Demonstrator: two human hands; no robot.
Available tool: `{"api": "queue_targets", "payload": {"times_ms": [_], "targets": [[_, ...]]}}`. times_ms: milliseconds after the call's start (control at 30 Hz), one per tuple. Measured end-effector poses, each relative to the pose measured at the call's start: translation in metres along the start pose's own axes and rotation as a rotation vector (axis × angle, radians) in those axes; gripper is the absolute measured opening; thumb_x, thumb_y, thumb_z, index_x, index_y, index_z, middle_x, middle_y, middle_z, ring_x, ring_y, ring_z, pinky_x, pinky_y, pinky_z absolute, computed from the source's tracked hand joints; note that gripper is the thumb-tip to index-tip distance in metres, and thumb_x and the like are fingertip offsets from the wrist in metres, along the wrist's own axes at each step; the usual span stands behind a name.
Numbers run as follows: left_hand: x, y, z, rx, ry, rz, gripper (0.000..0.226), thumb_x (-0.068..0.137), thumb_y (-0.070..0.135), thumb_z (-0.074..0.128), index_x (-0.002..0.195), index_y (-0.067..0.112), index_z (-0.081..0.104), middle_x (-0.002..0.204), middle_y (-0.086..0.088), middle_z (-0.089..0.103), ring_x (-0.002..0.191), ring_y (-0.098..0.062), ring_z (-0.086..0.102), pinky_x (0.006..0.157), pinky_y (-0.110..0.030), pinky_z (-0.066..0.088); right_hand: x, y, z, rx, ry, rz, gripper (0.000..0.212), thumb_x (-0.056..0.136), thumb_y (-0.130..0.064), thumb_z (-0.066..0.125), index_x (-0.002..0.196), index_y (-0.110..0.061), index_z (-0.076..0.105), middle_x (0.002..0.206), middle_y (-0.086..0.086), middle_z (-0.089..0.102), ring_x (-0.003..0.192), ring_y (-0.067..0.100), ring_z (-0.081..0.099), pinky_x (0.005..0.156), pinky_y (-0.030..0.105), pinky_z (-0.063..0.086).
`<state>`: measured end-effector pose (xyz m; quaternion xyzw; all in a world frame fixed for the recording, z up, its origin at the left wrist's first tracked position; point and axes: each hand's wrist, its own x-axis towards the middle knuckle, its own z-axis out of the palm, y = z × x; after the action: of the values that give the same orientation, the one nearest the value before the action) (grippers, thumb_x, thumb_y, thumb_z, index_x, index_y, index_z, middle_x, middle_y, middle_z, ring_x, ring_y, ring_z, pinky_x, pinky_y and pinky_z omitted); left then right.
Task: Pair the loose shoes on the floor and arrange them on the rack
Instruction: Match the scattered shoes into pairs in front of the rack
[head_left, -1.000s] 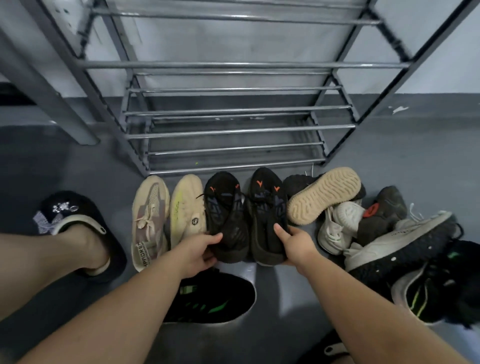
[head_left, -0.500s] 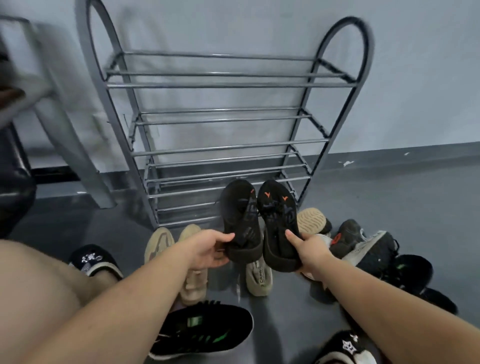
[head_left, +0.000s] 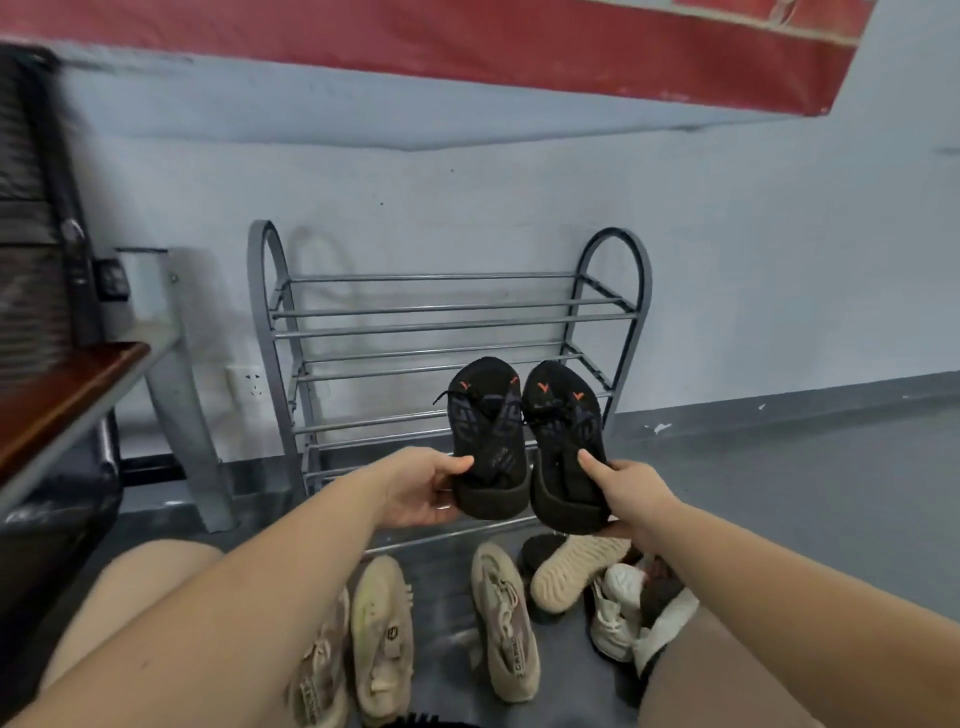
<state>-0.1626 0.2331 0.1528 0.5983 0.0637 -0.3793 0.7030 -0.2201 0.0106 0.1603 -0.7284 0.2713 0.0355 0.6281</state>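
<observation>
A: Left hand (head_left: 423, 488) and right hand (head_left: 631, 493) each grip 1 black shoe (head_left: 488, 441) by the heel, fingers curled tight.

B: Rack (head_left: 447, 332) sits just beyond the fingertips. Keep the toes level, slide both onto 1 shelf together.

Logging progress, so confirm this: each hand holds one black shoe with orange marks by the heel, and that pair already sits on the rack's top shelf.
Not quite. The head view shows the left hand and right hand holding the black shoes in the air before the rack, whose shelves hold nothing.
</observation>
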Motion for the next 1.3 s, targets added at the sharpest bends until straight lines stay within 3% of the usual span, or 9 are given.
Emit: {"api": "queue_targets", "payload": {"times_ms": [100, 267, 500, 667, 733, 867, 1033, 1200, 1300], "targets": [[-0.016, 0.016, -0.002, 0.033, 0.033, 0.041, 0.015, 0.094, 0.017, 0.049, 0.09, 0.01, 0.061, 0.087, -0.003, 0.062, 0.079, -0.014, 0.057, 0.069, -0.025, 0.049, -0.007, -0.023, 0.005, 0.011, -0.016, -0.015, 0.036, 0.09, -0.035, 0.061, 0.105, -0.003, 0.062, 0.107, 0.018, 0.067, 0.092, 0.033, 0.065, 0.073, 0.046, 0.057], [-0.038, 0.028, -0.017, 0.022, 0.097, 0.073, 0.011, 0.093, 0.018, 0.052, 0.096, 0.011, 0.059, 0.088, -0.001, 0.06, 0.078, -0.014, 0.055, 0.068, -0.026, 0.047, -0.016, -0.048, 0.022, 0.024, -0.064, -0.029, 0.034, 0.091, -0.034, 0.06, 0.105, -0.003, 0.061, 0.1, 0.014, 0.064, 0.075, 0.025, 0.061, 0.054, 0.033, 0.053], [-0.068, 0.039, -0.034, -0.024, 0.135, 0.075, 0.014, 0.094, 0.017, 0.051, 0.101, 0.008, 0.057, 0.089, -0.006, 0.06, 0.08, -0.017, 0.057, 0.063, -0.026, 0.053, -0.012, -0.064, 0.05, -0.018, -0.09, -0.052, 0.045, 0.089, -0.04, 0.062, 0.106, 0.002, 0.062, 0.109, 0.017, 0.065, 0.096, 0.034, 0.063, 0.064, 0.04, 0.056], [-0.076, 0.04, -0.044, 0.016, 0.153, 0.078, 0.012, 0.093, 0.017, 0.052, 0.099, 0.009, 0.059, 0.087, -0.005, 0.059, 0.077, -0.016, 0.056, 0.063, -0.026, 0.052, -0.015, -0.062, 0.06, 0.034, -0.136, -0.016, 0.031, 0.09, -0.036, 0.061, 0.081, -0.006, 0.056, 0.105, 0.017, 0.063, 0.094, 0.033, 0.062, 0.062, 0.039, 0.055], [-0.079, 0.037, -0.042, 0.036, 0.164, 0.078, 0.011, 0.093, 0.017, 0.051, 0.097, 0.01, 0.06, 0.085, -0.004, 0.06, 0.075, -0.015, 0.057, 0.055, -0.024, 0.053, -0.016, -0.06, 0.059, 0.027, -0.139, -0.015, 0.032, 0.09, -0.036, 0.061, 0.081, -0.007, 0.056, 0.108, 0.018, 0.064, 0.098, 0.034, 0.063, 0.064, 0.04, 0.056], [-0.084, 0.034, -0.035, 0.044, 0.163, 0.074, 0.012, 0.093, 0.019, 0.052, 0.1, 0.011, 0.058, 0.083, -0.003, 0.06, 0.075, -0.015, 0.056, 0.064, -0.026, 0.05, -0.024, -0.057, 0.052, 0.015, -0.121, -0.016, 0.036, 0.089, -0.039, 0.062, 0.094, -0.003, 0.06, 0.112, 0.018, 0.064, 0.102, 0.035, 0.063, 0.063, 0.039, 0.056], [-0.093, 0.045, -0.019, 0.074, 0.121, 0.098, 0.016, 0.093, 0.021, 0.053, 0.103, 0.009, 0.058, 0.091, -0.004, 0.058, 0.082, -0.016, 0.056, 0.065, -0.026, 0.053, -0.039, -0.074, 0.032, -0.009, -0.088, -0.041, 0.049, 0.087, -0.04, 0.064, 0.114, 0.001, 0.059, 0.111, 0.017, 0.066, 0.095, 0.033, 0.065, 0.061, 0.038, 0.057], [-0.101, 0.067, -0.01, 0.103, 0.092, 0.177, 0.016, 0.094, 0.022, 0.052, 0.104, 0.011, 0.057, 0.087, -0.004, 0.06, 0.081, -0.016, 0.055, 0.07, -0.028, 0.049, -0.049, -0.1, 0.021, 0.023, -0.082, -0.112, 0.033, 0.089, -0.036, 0.062, 0.093, -0.004, 0.059, 0.084, 0.01, 0.064, 0.07, 0.023, 0.062, 0.054, 0.034, 0.057], [-0.102, 0.079, -0.013, 0.083, 0.107, 0.209, 0.014, 0.094, 0.021, 0.051, 0.1, 0.011, 0.058, 0.083, -0.003, 0.061, 0.079, -0.016, 0.055, 0.069, -0.027, 0.047, -0.043, -0.114, 0.023, -0.006, -0.073, -0.143, 0.032, 0.089, -0.036, 0.062, 0.09, -0.004, 0.058, 0.088, 0.011, 0.064, 0.075, 0.025, 0.063, 0.057, 0.034, 0.057]]}}
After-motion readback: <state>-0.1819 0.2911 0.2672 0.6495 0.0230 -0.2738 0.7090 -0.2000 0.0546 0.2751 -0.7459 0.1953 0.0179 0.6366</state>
